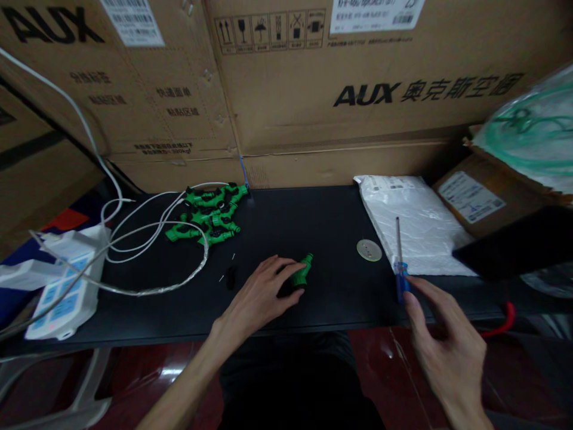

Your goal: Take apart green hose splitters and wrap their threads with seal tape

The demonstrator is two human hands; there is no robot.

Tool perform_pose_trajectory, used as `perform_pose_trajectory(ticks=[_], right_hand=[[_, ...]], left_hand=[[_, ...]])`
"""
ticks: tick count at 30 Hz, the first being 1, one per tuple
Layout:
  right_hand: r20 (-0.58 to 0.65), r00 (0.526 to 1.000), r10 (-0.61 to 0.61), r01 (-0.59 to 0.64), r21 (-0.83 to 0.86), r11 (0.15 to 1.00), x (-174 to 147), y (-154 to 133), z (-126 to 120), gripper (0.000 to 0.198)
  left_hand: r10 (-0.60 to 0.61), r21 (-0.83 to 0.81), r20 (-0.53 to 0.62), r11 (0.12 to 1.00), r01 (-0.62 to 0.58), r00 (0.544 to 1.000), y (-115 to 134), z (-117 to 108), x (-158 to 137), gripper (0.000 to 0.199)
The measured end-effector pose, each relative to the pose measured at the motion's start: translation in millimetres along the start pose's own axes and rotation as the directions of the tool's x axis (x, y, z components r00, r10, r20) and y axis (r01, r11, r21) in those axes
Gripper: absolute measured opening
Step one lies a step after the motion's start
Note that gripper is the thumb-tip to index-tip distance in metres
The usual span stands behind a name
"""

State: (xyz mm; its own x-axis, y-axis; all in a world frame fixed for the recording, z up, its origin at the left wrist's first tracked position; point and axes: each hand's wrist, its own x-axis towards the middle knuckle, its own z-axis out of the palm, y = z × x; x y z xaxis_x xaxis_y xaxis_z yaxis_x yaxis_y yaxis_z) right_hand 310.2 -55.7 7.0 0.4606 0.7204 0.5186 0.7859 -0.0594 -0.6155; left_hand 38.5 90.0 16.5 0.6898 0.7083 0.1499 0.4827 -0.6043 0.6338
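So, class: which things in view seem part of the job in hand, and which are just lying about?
Likely in the job:
single green fitting
blue-handled screwdriver
pile of green fittings
perhaps the round disc

Probably lying about:
white packet
power strip
AUX carton

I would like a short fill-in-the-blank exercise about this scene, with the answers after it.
The right hand is at a screwdriver whose handle is ____.
The left hand is at a small part coloured ____.
The cardboard behind the table bears big Latin letters reading ____.

Answers: blue; green; AUX.
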Motion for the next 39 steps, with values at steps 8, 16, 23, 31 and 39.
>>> perform_pose_trajectory(ticks=[8, 16, 23, 31, 39], right_hand=[[0.488, 0.87, -0.068, -0.197, 0.472, 0.859, 39.5, -54.6, 84.3, 0.056], [0.577, 0.81, -0.108, -0.282, 0.543, 0.791, 60.7, -62.6, 121.4, 0.028], [0.642, 0.76, -0.1, -0.356, 0.54, 0.763, 59.6, -60.8, 116.7, 0.034], [0.675, 0.736, -0.048, -0.416, 0.508, 0.755, 59.6, -61.4, 117.1, 0.03], [0.661, 0.75, 0.002, -0.446, 0.504, 0.74, 58.9, -65.4, 117.6, 0.026]], left_hand=[[-0.135, -0.615, 0.028, 0.779, 0.123, 0.991, 0.0, -3.5, 45.0, 0.025], [-0.076, -0.516, -0.108, 0.856, 0.01, 0.991, -16.4, -8.3, 57.3, 0.034], [-0.019, -0.513, -0.05, 0.858, -0.009, 0.999, -20.2, -13.6, 52.7, 0.033], [-0.056, -0.545, -0.008, 0.837, 0.042, 0.998, -22.8, -11.7, 52.2, 0.025], [-0.233, -0.56, -0.057, 0.812, 0.162, 0.971, -20.5, -0.9, 53.4, 0.028]])
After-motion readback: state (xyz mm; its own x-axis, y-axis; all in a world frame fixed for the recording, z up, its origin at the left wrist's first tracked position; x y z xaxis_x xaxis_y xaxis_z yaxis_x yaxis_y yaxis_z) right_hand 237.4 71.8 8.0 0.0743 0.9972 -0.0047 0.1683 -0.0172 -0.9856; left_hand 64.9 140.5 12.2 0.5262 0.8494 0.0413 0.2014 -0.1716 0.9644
